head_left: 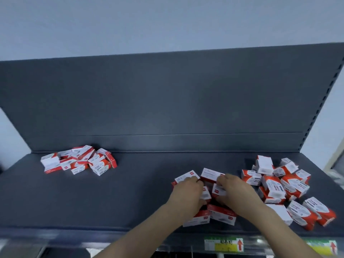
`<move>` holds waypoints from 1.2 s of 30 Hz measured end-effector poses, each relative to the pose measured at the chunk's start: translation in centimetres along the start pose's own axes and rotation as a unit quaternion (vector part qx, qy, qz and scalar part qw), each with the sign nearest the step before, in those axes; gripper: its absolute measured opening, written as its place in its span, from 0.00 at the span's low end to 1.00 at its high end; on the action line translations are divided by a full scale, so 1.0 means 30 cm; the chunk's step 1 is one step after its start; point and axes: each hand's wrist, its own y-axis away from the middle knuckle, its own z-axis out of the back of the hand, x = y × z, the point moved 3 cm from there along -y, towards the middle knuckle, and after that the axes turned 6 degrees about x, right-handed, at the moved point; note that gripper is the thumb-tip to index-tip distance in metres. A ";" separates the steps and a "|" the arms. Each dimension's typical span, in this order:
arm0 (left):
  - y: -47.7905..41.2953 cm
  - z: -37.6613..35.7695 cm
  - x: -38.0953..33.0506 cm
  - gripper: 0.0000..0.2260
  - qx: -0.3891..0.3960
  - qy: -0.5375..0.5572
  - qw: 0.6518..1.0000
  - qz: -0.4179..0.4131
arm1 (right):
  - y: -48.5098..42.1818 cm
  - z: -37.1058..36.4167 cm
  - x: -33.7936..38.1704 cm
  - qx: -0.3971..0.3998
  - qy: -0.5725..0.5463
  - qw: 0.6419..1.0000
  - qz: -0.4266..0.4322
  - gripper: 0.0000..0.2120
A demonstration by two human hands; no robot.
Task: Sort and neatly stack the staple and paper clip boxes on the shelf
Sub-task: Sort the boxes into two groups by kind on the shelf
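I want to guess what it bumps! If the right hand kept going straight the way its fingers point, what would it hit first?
Probably the flat white-and-red box lying just beyond the right hand, toward the back panel. They look nearly touching, though blur makes depth unsure.

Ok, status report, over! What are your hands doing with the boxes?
Left hand among middle boxes, grip unclear. Right hand pinches small box. Left pile, right pile unsorted. Nothing blocking.
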 end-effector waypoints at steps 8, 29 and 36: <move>0.052 0.061 0.078 0.20 -0.104 0.066 0.992 -0.018 | -0.039 0.064 0.073 -0.029 0.020 0.998 0.052 0.23; 0.392 0.256 1.216 0.30 -0.143 0.028 0.965 0.217 | -0.591 0.013 1.215 -0.045 -0.027 0.977 0.204 0.21; 0.468 0.215 1.607 0.28 -0.119 0.054 0.951 0.279 | -0.741 -0.099 1.461 -0.009 0.000 0.976 0.216 0.22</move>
